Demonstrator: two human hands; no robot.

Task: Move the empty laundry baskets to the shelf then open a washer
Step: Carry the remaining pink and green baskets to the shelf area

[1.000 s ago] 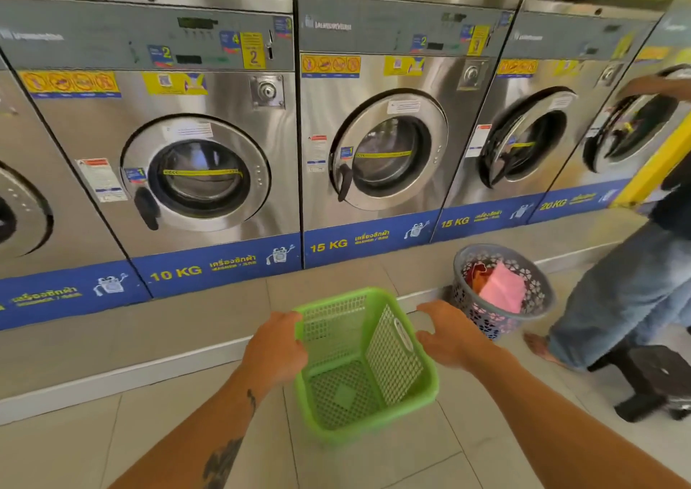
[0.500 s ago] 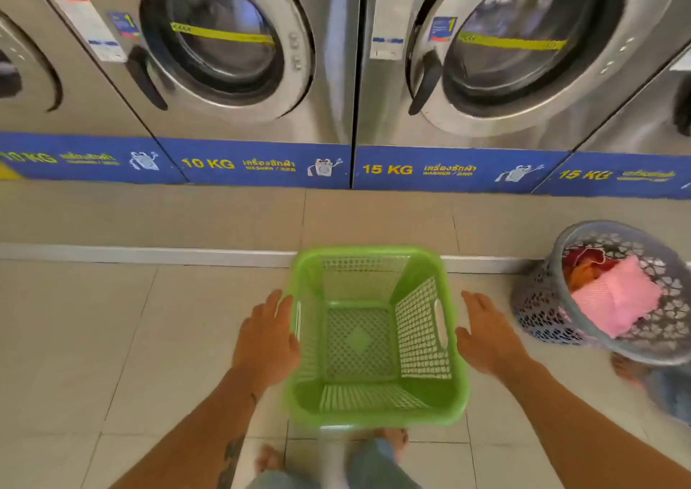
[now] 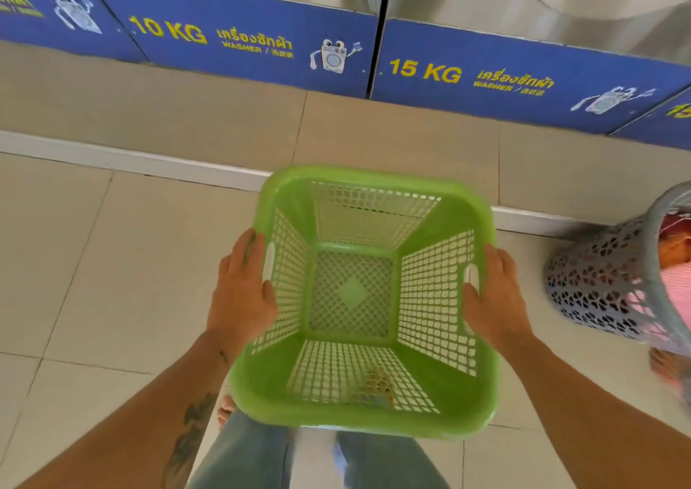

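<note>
**Both hands closing onto the green basket**

Nearest the camera, the person's own jeans-clad legs (image 3: 243,455) are standing right behind the green basket (image 3: 347,415), its near rim overlapping them. Half a second ago both hands were hovering just beside its walls; now they are pressing in from either side. The left hand (image 3: 241,298) is lying along the outer left wall with its thumb hooking over the rim by the handle slot, and the right hand (image 3: 495,303) is mirroring it on the right wall. So the hands are set apart, clamping the basket between them.

The basket is sitting on or just above the floor tiles; whether it is lifting yet I cannot tell. It is holding no laundry, so it is fit to go to the shelf, which is out of view. In my judgement the carry is only beginning.

Further right, a grey basket (image 3: 594,286) holding pink and orange clothes is standing untouched. Beyond it the raised step (image 3: 392,133) is running under the 10 KG washer (image 3: 224,36) and the 15 KG washer (image 3: 486,77).
</note>
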